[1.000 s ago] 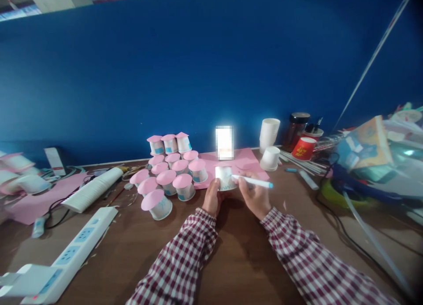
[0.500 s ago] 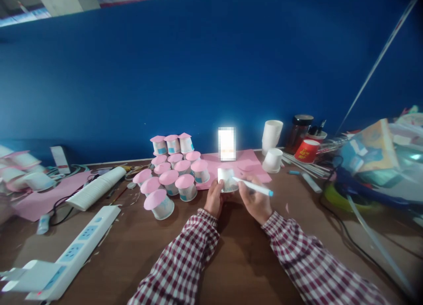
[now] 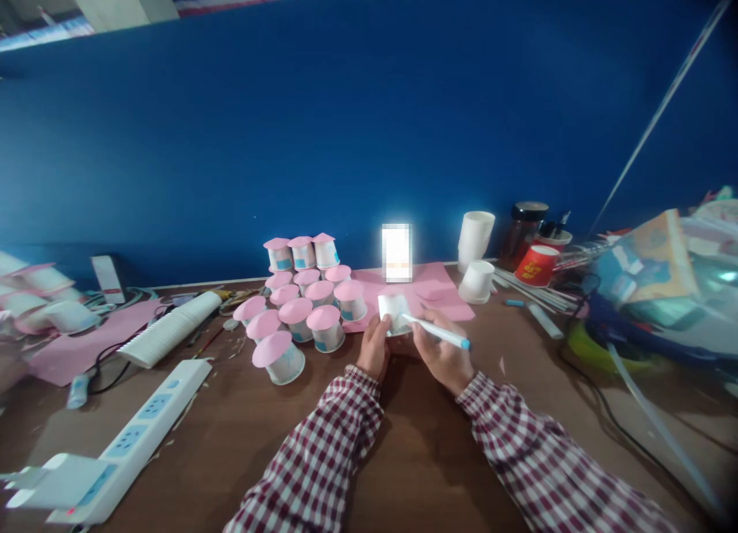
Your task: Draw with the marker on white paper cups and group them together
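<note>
My left hand (image 3: 376, 347) grips a small white paper cup (image 3: 393, 314) turned upside down, with the thumb on its side. Closed around a white marker with a blue end (image 3: 441, 331), my right hand (image 3: 441, 356) brings the tip against the cup's wall. Faint marks show on that wall. To the left stand several upturned paper cups with pink paper roofs (image 3: 279, 358), some stacked at the back. Under and behind the held cup lies a pink paper sheet (image 3: 450, 306).
A bright screen, blurred out (image 3: 397, 253), stands at the back. White cups (image 3: 476, 241), a red cup (image 3: 536, 265) and a dark jar (image 3: 526, 229) are at right. On the left lie a power strip (image 3: 130, 441) and a long nested stack of white cups (image 3: 173, 329).
The marker's blue end has dropped slightly and moved left with my right hand. The held cup has tilted a little. Everything else keeps its place.
</note>
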A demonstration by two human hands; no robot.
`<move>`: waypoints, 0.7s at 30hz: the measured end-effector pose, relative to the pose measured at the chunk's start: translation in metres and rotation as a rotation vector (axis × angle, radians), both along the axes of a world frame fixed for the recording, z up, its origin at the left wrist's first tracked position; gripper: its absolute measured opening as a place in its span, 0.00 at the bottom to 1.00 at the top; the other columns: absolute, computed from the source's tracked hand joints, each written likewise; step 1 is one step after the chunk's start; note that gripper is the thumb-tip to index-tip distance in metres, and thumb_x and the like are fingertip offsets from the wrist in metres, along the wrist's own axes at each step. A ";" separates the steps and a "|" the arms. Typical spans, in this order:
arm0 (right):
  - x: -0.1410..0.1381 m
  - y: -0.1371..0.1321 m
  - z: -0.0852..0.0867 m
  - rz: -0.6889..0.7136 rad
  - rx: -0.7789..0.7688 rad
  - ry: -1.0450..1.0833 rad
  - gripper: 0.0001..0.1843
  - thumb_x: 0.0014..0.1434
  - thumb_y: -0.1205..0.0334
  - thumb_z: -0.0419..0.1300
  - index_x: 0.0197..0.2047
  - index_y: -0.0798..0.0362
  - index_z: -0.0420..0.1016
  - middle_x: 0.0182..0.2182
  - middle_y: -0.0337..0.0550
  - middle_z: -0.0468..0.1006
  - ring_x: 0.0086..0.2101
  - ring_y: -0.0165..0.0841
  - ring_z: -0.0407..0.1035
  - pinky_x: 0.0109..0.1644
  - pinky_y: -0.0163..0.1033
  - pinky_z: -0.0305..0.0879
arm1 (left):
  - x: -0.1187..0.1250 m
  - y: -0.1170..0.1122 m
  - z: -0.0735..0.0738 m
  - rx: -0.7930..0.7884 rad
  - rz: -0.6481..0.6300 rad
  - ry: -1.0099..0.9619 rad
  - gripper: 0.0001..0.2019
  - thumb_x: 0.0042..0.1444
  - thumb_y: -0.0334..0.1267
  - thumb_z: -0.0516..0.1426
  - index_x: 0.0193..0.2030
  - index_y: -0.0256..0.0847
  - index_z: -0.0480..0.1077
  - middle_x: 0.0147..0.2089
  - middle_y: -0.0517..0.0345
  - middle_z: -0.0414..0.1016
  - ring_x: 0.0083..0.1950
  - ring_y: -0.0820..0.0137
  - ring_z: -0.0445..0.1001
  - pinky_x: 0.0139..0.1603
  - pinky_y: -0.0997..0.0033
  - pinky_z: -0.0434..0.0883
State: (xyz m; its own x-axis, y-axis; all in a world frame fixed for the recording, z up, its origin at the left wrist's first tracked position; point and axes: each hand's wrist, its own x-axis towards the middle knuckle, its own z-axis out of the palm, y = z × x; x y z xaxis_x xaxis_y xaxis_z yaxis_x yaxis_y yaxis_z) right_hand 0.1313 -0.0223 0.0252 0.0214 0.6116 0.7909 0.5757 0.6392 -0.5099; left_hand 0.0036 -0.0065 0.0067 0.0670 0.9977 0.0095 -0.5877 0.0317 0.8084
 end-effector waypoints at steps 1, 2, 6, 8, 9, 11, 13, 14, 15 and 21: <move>0.000 0.000 0.000 0.003 -0.006 0.003 0.05 0.59 0.62 0.55 0.37 0.53 0.71 0.29 0.42 0.76 0.30 0.31 0.71 0.37 0.35 0.70 | 0.000 0.000 -0.001 0.001 0.003 0.005 0.16 0.51 0.45 0.59 0.42 0.35 0.68 0.38 0.51 0.74 0.41 0.65 0.74 0.42 0.64 0.71; 0.000 0.000 0.000 0.005 -0.011 0.007 0.06 0.59 0.62 0.55 0.37 0.53 0.71 0.29 0.42 0.77 0.30 0.31 0.72 0.37 0.35 0.70 | 0.000 0.000 -0.001 0.002 0.004 0.010 0.16 0.51 0.45 0.59 0.41 0.35 0.68 0.38 0.52 0.74 0.40 0.65 0.74 0.42 0.65 0.71; 0.000 0.000 -0.001 0.026 -0.008 0.012 0.07 0.59 0.61 0.55 0.38 0.53 0.72 0.31 0.43 0.77 0.30 0.32 0.72 0.37 0.37 0.71 | -0.001 0.001 -0.003 -0.001 0.003 0.034 0.16 0.52 0.46 0.59 0.41 0.35 0.68 0.36 0.52 0.74 0.38 0.67 0.74 0.38 0.68 0.71; 0.001 0.001 -0.001 0.038 0.013 0.007 0.07 0.59 0.62 0.55 0.39 0.53 0.72 0.32 0.44 0.78 0.32 0.33 0.72 0.39 0.38 0.71 | -0.001 0.001 -0.003 0.000 0.004 0.032 0.17 0.52 0.46 0.59 0.41 0.35 0.68 0.36 0.53 0.74 0.37 0.67 0.74 0.37 0.69 0.71; 0.001 0.001 -0.001 0.044 0.023 0.006 0.07 0.59 0.62 0.55 0.39 0.53 0.72 0.32 0.45 0.78 0.33 0.33 0.73 0.39 0.38 0.71 | -0.001 0.001 -0.004 0.000 0.006 0.029 0.17 0.52 0.46 0.59 0.41 0.35 0.68 0.36 0.53 0.74 0.38 0.67 0.74 0.37 0.69 0.71; 0.001 0.001 0.000 0.050 0.035 0.008 0.07 0.59 0.63 0.55 0.39 0.53 0.72 0.33 0.45 0.78 0.34 0.34 0.73 0.40 0.39 0.71 | -0.001 0.001 -0.004 0.000 0.007 0.026 0.17 0.52 0.46 0.59 0.42 0.35 0.68 0.36 0.53 0.74 0.38 0.68 0.74 0.39 0.69 0.71; 0.002 0.001 0.000 0.057 0.028 0.009 0.07 0.59 0.64 0.54 0.40 0.53 0.71 0.33 0.45 0.77 0.34 0.33 0.73 0.40 0.38 0.70 | -0.001 0.002 -0.004 0.001 0.006 0.025 0.17 0.52 0.46 0.59 0.42 0.35 0.68 0.37 0.53 0.73 0.39 0.68 0.74 0.40 0.69 0.71; 0.002 0.001 0.000 0.063 0.019 0.009 0.07 0.59 0.64 0.54 0.40 0.53 0.71 0.33 0.45 0.77 0.34 0.33 0.72 0.40 0.38 0.70 | -0.001 0.001 -0.004 0.000 0.005 0.023 0.16 0.52 0.46 0.59 0.42 0.35 0.68 0.38 0.53 0.73 0.39 0.68 0.74 0.40 0.69 0.71; 0.002 0.000 0.000 0.070 0.009 0.006 0.07 0.59 0.64 0.54 0.40 0.53 0.71 0.33 0.44 0.77 0.33 0.33 0.72 0.40 0.37 0.70 | -0.001 0.001 -0.004 -0.002 0.004 0.019 0.16 0.52 0.46 0.59 0.42 0.35 0.67 0.37 0.53 0.73 0.39 0.68 0.74 0.40 0.69 0.71; 0.000 -0.002 -0.001 0.093 -0.014 -0.037 0.05 0.58 0.63 0.55 0.38 0.53 0.69 0.31 0.43 0.76 0.32 0.32 0.72 0.38 0.37 0.69 | 0.000 0.000 -0.002 -0.023 0.008 0.004 0.14 0.52 0.45 0.59 0.39 0.36 0.67 0.35 0.56 0.71 0.36 0.71 0.74 0.38 0.71 0.70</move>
